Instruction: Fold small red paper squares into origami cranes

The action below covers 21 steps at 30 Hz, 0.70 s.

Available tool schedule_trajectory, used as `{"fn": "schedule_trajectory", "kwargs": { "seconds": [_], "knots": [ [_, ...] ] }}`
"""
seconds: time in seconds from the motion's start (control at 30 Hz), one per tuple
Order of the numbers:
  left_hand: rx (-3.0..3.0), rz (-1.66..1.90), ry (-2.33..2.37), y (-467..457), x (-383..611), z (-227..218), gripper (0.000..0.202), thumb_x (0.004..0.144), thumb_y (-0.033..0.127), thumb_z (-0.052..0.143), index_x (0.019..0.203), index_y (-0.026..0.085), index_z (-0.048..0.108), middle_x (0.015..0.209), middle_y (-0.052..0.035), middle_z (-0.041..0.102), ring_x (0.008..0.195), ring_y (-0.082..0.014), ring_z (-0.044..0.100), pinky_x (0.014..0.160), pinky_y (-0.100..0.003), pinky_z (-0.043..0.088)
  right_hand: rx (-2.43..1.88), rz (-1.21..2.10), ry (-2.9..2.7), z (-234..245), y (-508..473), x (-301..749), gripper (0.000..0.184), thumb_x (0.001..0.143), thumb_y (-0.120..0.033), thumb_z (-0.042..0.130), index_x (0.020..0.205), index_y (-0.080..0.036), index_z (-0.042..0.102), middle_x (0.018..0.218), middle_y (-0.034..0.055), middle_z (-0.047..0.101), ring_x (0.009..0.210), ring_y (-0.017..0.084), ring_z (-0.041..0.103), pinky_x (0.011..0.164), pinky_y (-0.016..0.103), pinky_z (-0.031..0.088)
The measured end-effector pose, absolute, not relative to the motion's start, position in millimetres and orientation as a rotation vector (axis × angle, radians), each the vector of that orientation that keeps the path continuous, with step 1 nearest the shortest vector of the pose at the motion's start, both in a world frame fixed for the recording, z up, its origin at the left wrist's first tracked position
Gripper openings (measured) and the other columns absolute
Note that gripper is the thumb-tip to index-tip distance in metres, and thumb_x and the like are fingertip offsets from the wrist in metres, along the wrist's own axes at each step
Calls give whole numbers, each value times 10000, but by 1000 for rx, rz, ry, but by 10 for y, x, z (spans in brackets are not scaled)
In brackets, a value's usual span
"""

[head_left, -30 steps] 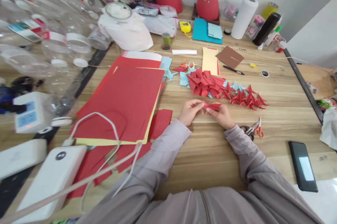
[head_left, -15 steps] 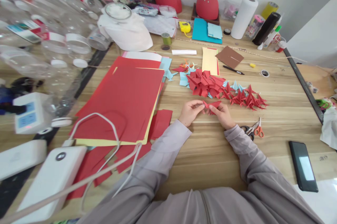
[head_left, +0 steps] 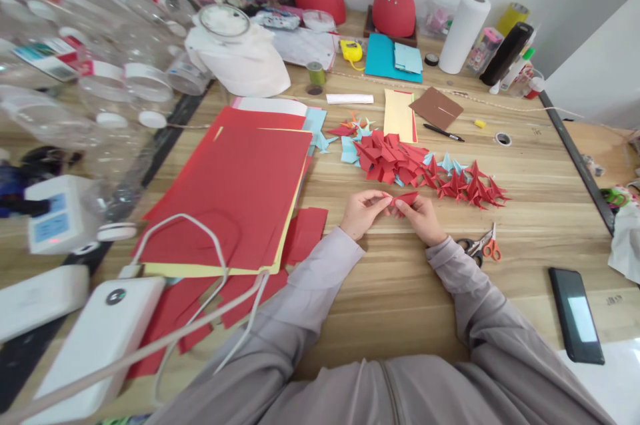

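A small folded red paper piece [head_left: 404, 198] is held between my two hands, over the wooden table. The fingertips of my left hand [head_left: 364, 212] pinch its left end. My right hand [head_left: 424, 217] grips the right side, thumb in front; fingers behind the paper are partly hidden. Just beyond my hands lies a pile of red folded paper shapes [head_left: 393, 158], with pointed red paper cranes [head_left: 475, 186] trailing to the right. A few light blue folded pieces [head_left: 449, 163] are mixed in.
Left of my hands lies a stack of red paper sheets [head_left: 235, 192], with cut red pieces [head_left: 306, 232] beside it. Scissors [head_left: 483, 246] are near my right forearm, a phone [head_left: 576, 315] farther right. Plastic bottles [head_left: 110, 72] crowd the left; a white power bank [head_left: 95, 345] with cables sits front left.
The fingertips of my left hand have shifted slightly rightward over the red paper, covering more of its left end. Everything else lies as before.
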<state>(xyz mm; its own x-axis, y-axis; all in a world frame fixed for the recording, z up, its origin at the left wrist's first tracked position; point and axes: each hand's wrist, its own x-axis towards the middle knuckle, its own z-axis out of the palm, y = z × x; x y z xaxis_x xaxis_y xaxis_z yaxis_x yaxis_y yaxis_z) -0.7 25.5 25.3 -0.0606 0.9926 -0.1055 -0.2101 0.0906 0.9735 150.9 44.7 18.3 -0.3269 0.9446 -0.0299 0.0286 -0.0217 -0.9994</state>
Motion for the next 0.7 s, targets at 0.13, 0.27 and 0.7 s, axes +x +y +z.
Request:
{"fn": "schedule_trajectory", "kwargs": {
  "seconds": [0.13, 0.27, 0.7],
  "knots": [
    [958, 1262, 1098, 247, 1, 266, 232, 606, 306, 778, 729, 137, 678, 586, -10, 652, 527, -112, 574, 577, -258, 464, -1053, 1452, -1460, 171, 449, 1507, 387, 729, -561, 662, 692, -176, 647, 612, 17, 662, 537, 117, 573, 548, 262, 485],
    [957, 1247, 1083, 250, 3, 276, 211, 602, 278, 777, 707, 132, 666, 578, -5, 641, 507, -96, 550, 553, -245, 447, -1056, 1454, -1463, 151, 451, 1512, 389, 733, -562, 657, 695, -175, 648, 617, 19, 665, 538, 117, 573, 546, 263, 488],
    [809, 1213, 962, 299, -41, 188, 267, 570, 254, 796, 760, 126, 660, 574, 15, 632, 420, -71, 503, 473, -231, 384, -999, 1550, -1400, 172, 457, 1530, 357, 758, -524, 656, 695, -172, 655, 621, 14, 669, 537, 113, 578, 552, 258, 461]
  ]
}}
